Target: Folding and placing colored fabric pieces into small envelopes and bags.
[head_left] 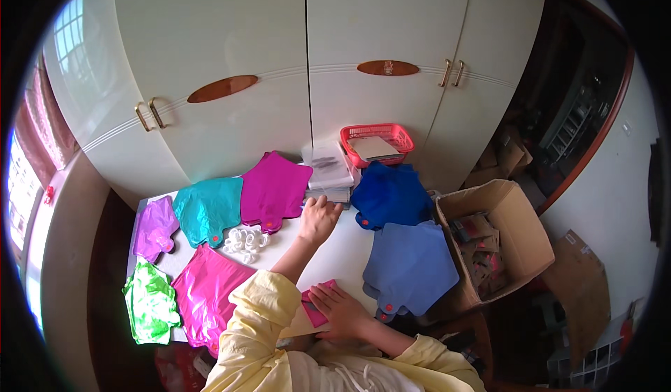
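Observation:
My left hand [319, 219] reaches forward over the white table [335, 252], fingers loosely curled near the edge of a magenta foil bag [275, 188] and a stack of clear packets [328, 172]; whether it grips anything I cannot tell. My right hand [340, 309] lies flat close to my body, pressing on a small pink piece [316, 305] that rests on a tan sheet. A heap of small white rings [246, 242] sits left of my outstretched arm.
Foil bags lie around the table: teal [208, 210], purple [155, 228], green [150, 305], pink [206, 294], dark blue [391, 195], light blue [411, 266]. A red basket [377, 144] stands at the back. An open cardboard box [500, 242] stands right. White wardrobe doors rise behind.

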Tool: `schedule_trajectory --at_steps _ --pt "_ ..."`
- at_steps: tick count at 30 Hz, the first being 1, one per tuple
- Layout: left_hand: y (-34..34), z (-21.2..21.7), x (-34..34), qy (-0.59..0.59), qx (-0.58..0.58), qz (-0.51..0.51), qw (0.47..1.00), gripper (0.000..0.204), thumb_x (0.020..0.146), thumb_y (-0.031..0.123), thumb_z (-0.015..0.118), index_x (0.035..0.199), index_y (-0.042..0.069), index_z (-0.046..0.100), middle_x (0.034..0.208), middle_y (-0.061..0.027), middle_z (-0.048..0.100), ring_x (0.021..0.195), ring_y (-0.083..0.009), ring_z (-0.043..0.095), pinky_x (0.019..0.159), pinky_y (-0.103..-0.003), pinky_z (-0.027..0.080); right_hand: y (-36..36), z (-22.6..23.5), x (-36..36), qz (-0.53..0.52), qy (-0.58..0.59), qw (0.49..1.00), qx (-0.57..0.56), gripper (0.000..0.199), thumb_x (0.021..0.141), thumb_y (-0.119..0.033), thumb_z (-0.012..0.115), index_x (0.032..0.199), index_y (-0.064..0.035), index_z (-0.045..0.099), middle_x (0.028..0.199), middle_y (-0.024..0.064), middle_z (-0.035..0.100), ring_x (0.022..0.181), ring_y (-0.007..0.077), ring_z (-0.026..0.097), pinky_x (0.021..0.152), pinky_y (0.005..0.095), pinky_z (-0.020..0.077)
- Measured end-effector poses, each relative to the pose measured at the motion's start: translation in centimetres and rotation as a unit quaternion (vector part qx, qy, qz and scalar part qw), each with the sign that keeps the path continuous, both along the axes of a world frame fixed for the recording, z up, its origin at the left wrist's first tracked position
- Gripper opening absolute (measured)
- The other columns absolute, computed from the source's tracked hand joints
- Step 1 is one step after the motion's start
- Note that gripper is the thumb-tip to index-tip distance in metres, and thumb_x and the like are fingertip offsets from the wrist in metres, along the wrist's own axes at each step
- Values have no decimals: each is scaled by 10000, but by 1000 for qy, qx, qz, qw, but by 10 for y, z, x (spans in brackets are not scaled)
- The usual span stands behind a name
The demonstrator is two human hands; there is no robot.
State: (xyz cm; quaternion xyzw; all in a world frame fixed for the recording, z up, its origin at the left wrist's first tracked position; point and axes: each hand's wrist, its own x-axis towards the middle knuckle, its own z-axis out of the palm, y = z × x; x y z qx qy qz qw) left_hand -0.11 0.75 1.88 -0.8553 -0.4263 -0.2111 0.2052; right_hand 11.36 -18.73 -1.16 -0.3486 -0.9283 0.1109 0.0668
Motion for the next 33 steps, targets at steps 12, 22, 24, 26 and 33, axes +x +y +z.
schedule_trajectory --at_steps 12,22,24,26,33 --pt "-157 65 -60 -124 -24 -18 992 162 724 94 600 880 129 623 984 13 629 839 -157 563 699 -325 401 -28 -6 14 9 76 990 120 434 830 -163 472 1229 4 508 1297 151 510 1221 253 474 1049 403 326" --pt "-242 -13 -124 -130 -135 -8 982 158 696 97 615 850 129 624 1053 -11 614 843 -144 568 695 -310 407 6 74 11 -115 280 916 -262 193 866 -169 629 1021 -59 668 788 102 686 676 96 613 631 298 501" --pt "-246 -18 -123 -179 -137 -2 974 189 712 100 664 887 115 593 1048 -38 601 852 -186 573 701 -336 425 45 58 0 -149 319 862 -365 293 832 -162 653 1072 -3 598 891 122 685 790 187 654 705 340 503" --pt "-251 -27 -122 -240 -124 40 962 187 709 128 708 853 101 591 1024 -56 605 829 -215 568 706 -340 429 71 49 -20 -155 381 764 -497 407 795 -109 674 1161 1 532 1029 99 637 920 183 617 786 320 487" --pt "-261 -41 -130 -222 -173 38 959 354 735 176 697 1065 92 598 1124 -88 592 1012 -252 570 846 -398 423 99 1 -51 -179 281 775 -537 402 786 -25 657 1163 16 527 1062 113 625 904 149 612 787 303 496"
